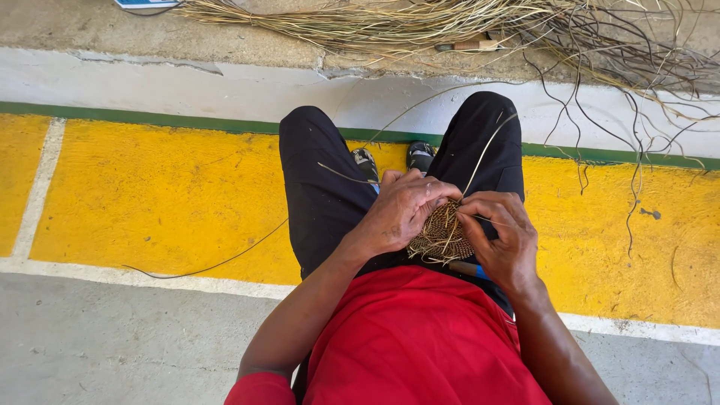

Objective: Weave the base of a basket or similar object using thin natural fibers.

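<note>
Gripped small round brown woven-fibre disc [442, 234] w/ left hand [401, 214], right hand [504, 238] pinching thin pale strand [491, 142]; could prob snap if yanked.

A flat white-and-blue package or card [147, 4] lies cut off at the top edge.

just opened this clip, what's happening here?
A seated person in a red shirt and black trousers is weaving a small round woven piece over their lap. The left hand grips its upper edge and the right hand pinches a thin strand that runs up over the knee. A big bundle of loose fibres lies on the concrete ledge ahead, with a tool handle in it. The floor below is painted yellow.
</note>
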